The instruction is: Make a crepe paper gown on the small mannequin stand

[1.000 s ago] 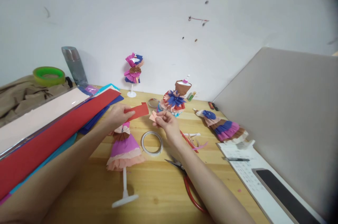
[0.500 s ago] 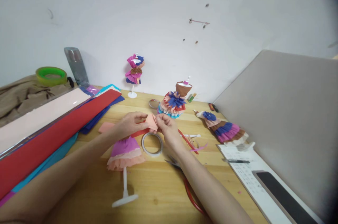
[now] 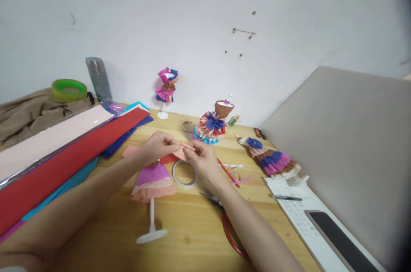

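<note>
Peach paper (image 3: pixel 180 153) (perhaps folded), hands (image 3: pixel 205 160) inward

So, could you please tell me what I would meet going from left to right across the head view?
Green roll, bottle, left hand, held peach paper, right hand, lying dress, phone.

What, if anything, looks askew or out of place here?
The rightmost miniature dress form is lying down, which looks odd because the farthest dress form stands upright; perhaps it was laid down deliberately.
</note>
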The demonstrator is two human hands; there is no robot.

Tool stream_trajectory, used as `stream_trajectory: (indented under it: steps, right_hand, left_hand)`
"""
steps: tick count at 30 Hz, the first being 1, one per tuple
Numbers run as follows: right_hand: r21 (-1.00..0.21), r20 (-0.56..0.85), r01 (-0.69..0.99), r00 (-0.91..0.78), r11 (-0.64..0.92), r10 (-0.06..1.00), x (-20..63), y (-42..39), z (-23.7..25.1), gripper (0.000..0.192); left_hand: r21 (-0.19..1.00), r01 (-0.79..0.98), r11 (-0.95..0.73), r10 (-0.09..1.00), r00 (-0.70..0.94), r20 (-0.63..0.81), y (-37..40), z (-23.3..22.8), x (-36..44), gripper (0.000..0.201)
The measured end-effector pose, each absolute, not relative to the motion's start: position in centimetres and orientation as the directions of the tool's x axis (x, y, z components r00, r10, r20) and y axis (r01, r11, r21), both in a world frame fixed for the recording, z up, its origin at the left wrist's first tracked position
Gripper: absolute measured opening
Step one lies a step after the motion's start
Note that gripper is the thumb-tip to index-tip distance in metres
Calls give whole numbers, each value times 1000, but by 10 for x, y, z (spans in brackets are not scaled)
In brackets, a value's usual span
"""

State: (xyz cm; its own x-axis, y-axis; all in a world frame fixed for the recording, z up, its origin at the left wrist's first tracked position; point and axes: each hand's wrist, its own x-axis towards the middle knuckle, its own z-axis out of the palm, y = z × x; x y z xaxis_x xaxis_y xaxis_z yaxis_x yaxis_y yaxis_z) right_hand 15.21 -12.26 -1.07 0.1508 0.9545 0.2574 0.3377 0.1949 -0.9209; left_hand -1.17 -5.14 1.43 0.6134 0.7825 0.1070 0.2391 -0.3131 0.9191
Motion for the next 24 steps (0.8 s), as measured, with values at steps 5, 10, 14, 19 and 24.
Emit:
stream_trajectory:
  steps: [5,10,14,19,24]
  right_hand:
    - [-942,259,264,177,208,950,153,-124,-4,26]
    - [-974,223,87,198,209,954,151,-134,7,41]
    - [-976,215,14,182,216,959,145,-138,10,49]
    - [-958,270,143,149,249,951,142,-142,10,44]
    - [-828,464,427,157,364,872,130,-165,14,15]
  left_hand:
    - [964,198,-176,817,576,31,-60,25,-17,27]
    - [990,142,-14,779,622,-79,-82,38,-22,32]
    - [998,52,-30,736,676,-13,-99,41,-16,27]
    - [998,38,-43,850,527,16,-108,36,-22,14]
    - [973,156,-170,850,523,64,-113,25,-39,12]
